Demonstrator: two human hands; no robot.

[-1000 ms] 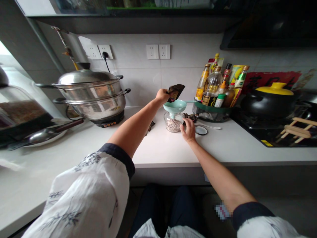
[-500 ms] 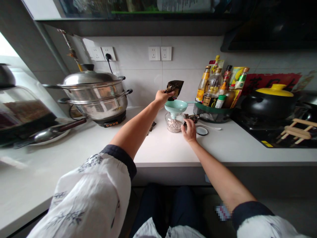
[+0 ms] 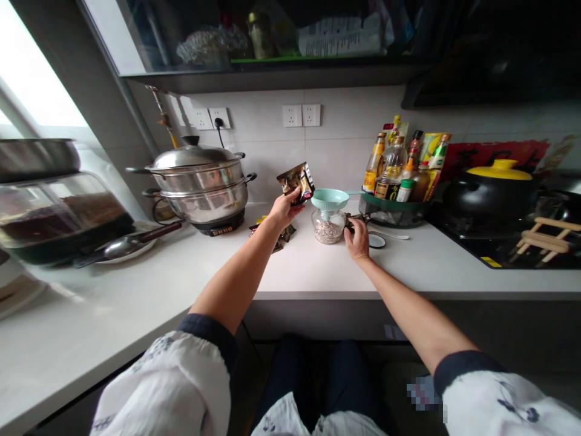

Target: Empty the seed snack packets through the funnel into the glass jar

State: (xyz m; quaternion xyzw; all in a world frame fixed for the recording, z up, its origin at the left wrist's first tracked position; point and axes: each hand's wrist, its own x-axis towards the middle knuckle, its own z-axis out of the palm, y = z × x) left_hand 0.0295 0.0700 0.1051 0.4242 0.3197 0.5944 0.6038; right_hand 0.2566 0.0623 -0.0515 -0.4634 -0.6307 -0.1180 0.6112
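Observation:
My left hand point(image 3: 285, 212) pinches a dark, gold-printed packet point(image 3: 297, 183) just left of the funnel, above the counter. The pale green funnel point(image 3: 330, 198) sits in the mouth of a clear jar point(image 3: 327, 229) that holds pale, speckled grains. Close against the jar's right side is my right hand point(image 3: 358, 239), its fingers curved and apart; I cannot tell whether it touches the glass. Behind those fingers shows a dark wrapper point(image 3: 359, 218), partly covered. More dark packets point(image 3: 284, 237) lie on the counter beneath my left hand.
A round lid point(image 3: 376, 240) and a white spoon point(image 3: 396, 237) lie to the right. Behind them stands a green rack point(image 3: 399, 212) of sauce bottles. A steel steamer pot point(image 3: 200, 188) is at left, a black pot with yellow lid point(image 3: 497, 181) on the hob at right.
My left hand has drawn the packet back left and lower, away from over the funnel, turning its printed face toward me. My right hand stays beside the jar. The view has shifted.

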